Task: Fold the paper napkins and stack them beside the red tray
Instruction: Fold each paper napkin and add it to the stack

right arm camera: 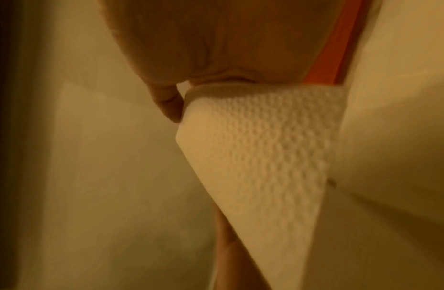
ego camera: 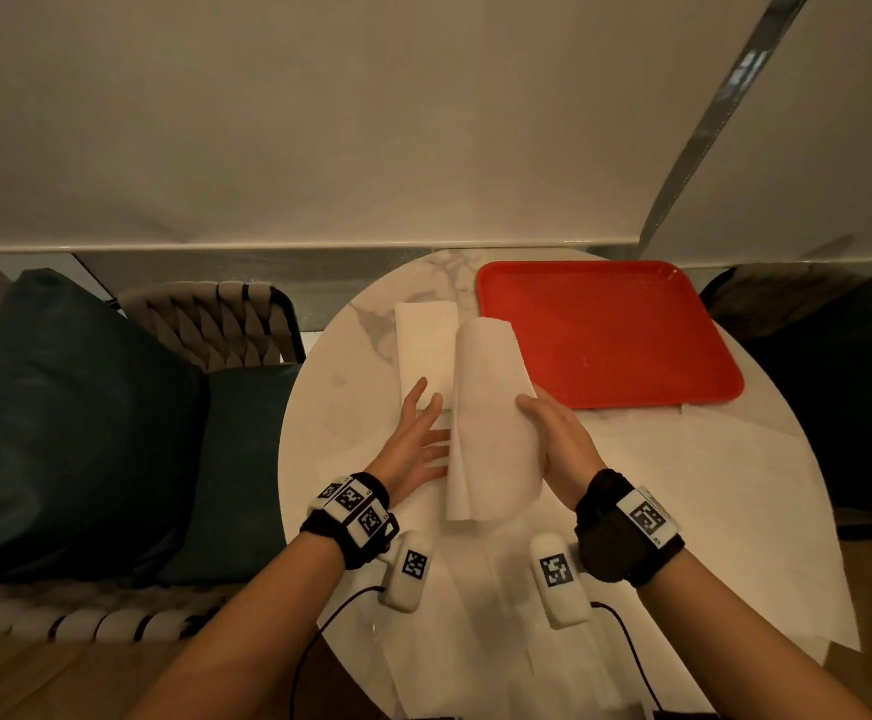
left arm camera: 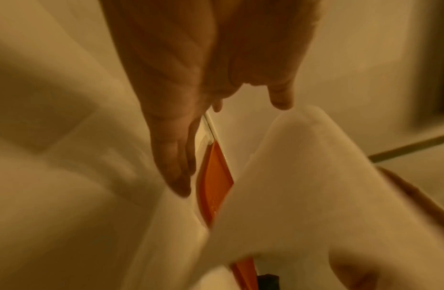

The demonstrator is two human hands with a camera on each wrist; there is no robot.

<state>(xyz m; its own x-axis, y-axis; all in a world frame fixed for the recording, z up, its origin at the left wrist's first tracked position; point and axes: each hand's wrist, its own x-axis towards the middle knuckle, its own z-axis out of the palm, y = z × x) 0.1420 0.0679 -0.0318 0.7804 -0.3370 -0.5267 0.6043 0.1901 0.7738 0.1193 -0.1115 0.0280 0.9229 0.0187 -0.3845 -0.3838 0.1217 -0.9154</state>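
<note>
Napkin (ego camera: 491,423) gripped by right hand (ego camera: 561,441), left hand (ego camera: 418,439) flat, round marble table (ego camera: 329,407).

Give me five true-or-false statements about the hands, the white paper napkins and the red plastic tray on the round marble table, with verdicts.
1. The right hand grips a folded white paper napkin. True.
2. The left hand is a clenched fist. False: its fingers are spread and straight.
3. Napkins lie on the red plastic tray. False: it holds none.
4. A flat folded napkin lies left of the tray. True.
5. The round marble table is square. False: round.
</note>
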